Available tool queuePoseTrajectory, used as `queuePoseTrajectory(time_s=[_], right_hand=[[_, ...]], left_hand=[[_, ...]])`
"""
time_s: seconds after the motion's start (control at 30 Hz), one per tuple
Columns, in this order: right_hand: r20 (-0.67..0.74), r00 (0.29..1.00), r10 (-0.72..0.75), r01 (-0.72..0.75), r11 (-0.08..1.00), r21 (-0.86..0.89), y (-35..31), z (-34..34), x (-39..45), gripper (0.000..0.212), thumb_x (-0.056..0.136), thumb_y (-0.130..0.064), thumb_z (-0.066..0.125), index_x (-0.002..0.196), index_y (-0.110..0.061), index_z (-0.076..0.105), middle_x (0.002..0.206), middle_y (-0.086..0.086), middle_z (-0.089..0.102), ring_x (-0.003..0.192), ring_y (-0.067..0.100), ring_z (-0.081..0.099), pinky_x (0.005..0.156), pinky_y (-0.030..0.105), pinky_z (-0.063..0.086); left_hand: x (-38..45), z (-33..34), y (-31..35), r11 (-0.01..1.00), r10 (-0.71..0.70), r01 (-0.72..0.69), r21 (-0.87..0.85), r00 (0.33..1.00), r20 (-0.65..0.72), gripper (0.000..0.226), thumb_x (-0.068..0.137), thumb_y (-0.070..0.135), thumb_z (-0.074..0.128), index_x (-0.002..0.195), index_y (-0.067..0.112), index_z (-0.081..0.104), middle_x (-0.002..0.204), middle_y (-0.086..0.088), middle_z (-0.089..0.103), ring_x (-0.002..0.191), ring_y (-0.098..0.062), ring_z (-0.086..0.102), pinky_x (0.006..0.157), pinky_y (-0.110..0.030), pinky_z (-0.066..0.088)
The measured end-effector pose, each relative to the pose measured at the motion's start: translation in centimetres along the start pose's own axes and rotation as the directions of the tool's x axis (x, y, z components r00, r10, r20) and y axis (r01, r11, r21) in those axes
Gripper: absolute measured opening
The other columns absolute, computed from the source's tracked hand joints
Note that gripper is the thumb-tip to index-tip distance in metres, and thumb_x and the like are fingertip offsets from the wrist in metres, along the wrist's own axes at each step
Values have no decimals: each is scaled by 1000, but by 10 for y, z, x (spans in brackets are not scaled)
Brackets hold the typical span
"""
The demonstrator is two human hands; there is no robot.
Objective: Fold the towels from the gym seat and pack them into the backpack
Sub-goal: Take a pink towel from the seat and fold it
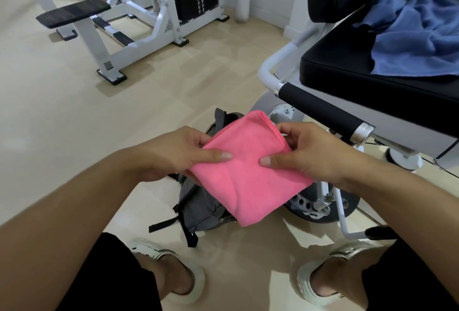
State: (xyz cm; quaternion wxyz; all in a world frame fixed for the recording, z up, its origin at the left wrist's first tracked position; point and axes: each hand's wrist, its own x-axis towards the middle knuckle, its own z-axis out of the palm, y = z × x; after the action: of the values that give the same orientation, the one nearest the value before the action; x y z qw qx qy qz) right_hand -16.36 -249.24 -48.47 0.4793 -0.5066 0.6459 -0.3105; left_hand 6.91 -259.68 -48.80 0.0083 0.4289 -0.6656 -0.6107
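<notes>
Hands grip a folded pink towel [244,169] above the grey backpack [202,207] on the floor: left hand [183,154] pinches its left edge, right hand [308,154] its right. Blue towel [412,35] lies crumpled on the seat [347,62].

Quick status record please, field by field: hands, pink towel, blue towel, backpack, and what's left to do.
left hand: pinches the pink towel's left edge, thumb on top
right hand: pinches its right edge, thumb on top
pink towel: folded to a small square, held in the air above the backpack
backpack: grey, on the floor between the feet and the machine; opening mostly hidden by the towel
blue towel: unfolded, crumpled on the gym seat
remaining: pack pink; fold and pack blue
</notes>
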Motion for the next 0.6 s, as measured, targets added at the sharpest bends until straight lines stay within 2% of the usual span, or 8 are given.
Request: queuePoseTrajectory(time_s=[0.13, 0.23, 0.33, 0.4, 0.5, 0.57, 0.6], right_hand=[[-107, 993, -56, 27, 966, -256, 5, 7, 1, 35, 74, -19, 88, 103, -28, 70, 91, -12, 76, 83, 3, 72, 74, 29, 57], [-223, 958, -179, 33, 843, -537, 4, 18, -3, 33, 75, -27, 77, 105, -35, 67, 89, -15, 73, 86, 8, 68, 75, 34, 56], [-241, 935, -260, 15, 710, -704, 2, 27, -7, 32, 83, -32, 65, 115, -39, 61, 95, -14, 73, 91, 18, 67, 75, 34, 52], [-213, 929, -302, 39, 653, -757, 0, 30, -10, 31, 89, -35, 58, 120, -40, 58, 100, -16, 72, 94, 20, 67, 73, 33, 49], [-127, 951, -281, 117, 711, -694, -6, 34, -18, 28, 98, -51, 48, 123, -41, 56, 104, -18, 69, 95, 15, 65, 77, 35, 50], [-55, 971, -232, 131, 712, -690, -8, 39, -23, 47, 91, -73, 46, 127, -42, 52, 110, -19, 65, 99, 11, 63, 79, 35, 50], [-30, 978, -209, 122, 676, -727, -8, 41, -24, 63, 83, -81, 49, 134, -44, 47, 120, -20, 61, 107, 10, 62, 83, 34, 49]], left_hand=[[1, 13, 1, 988, -69, 76, -136, 996, 50, 23, 99, 28, 62, 107, 10, 74, 96, -8, 79, 78, -17, 76, 60, -29, 61], [2, 21, 5, 949, -111, 117, -293, 993, 37, 22, 102, 21, 56, 107, 4, 70, 91, -14, 78, 73, -25, 75, 54, -29, 62], [4, 26, 7, 918, -142, 133, -373, 990, 4, 22, 103, 16, 54, 110, 0, 68, 91, -19, 77, 71, -32, 75, 52, -29, 61], [6, 27, 8, 901, -162, 153, -405, 987, 11, 27, 103, 14, 52, 115, -5, 67, 94, -23, 77, 73, -35, 76, 52, -28, 60], [8, 26, 9, 863, -197, 177, -474, 980, 8, 29, 103, 10, 48, 116, -9, 65, 96, -28, 75, 72, -39, 75, 52, -28, 61], [10, 24, 8, 831, -203, 180, -526, 979, 14, 31, 105, 9, 44, 119, -9, 64, 106, -31, 73, 74, -40, 76, 52, -28, 61], [11, 24, 8, 818, -201, 183, -545, 979, 27, 32, 106, 9, 41, 121, -9, 63, 110, -32, 72, 75, -41, 76, 53, -27, 61]])
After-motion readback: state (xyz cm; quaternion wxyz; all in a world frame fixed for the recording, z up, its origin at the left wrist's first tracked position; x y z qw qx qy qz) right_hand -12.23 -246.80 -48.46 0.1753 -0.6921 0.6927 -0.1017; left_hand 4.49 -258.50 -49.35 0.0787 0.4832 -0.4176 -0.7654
